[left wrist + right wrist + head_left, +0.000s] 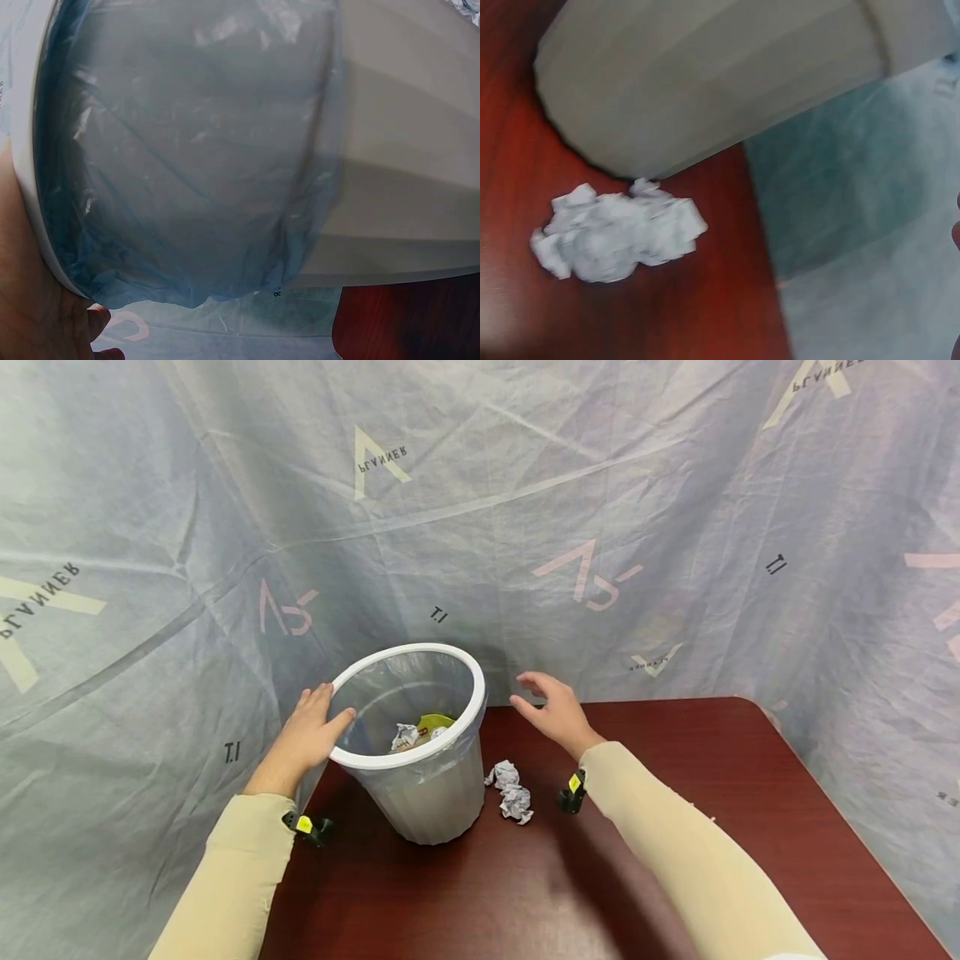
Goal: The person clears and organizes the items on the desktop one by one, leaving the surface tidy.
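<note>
A grey trash bin (442,802) with a white rim and a clear liner bag (180,165) stands on the table. My left hand (303,735) holds its rim at the left, the thumb reaching over the edge and the fingers along the outside. To the right of the bin, my right hand (555,710) is in the air, fingers loosely bent and apart from the thumb, holding nothing. Crumpled white paper (615,232) lies in two touching wads on the table beside the bin's base, below that hand. Inside the bin are crumpled paper (405,737) and a yellow-green wrapper (433,723).
The dark red-brown table (675,810) extends to the right and toward me. Behind it and on both sides hangs a grey printed sheet (487,485), close to the bin's far side. A wrist camera is strapped to each sleeved arm.
</note>
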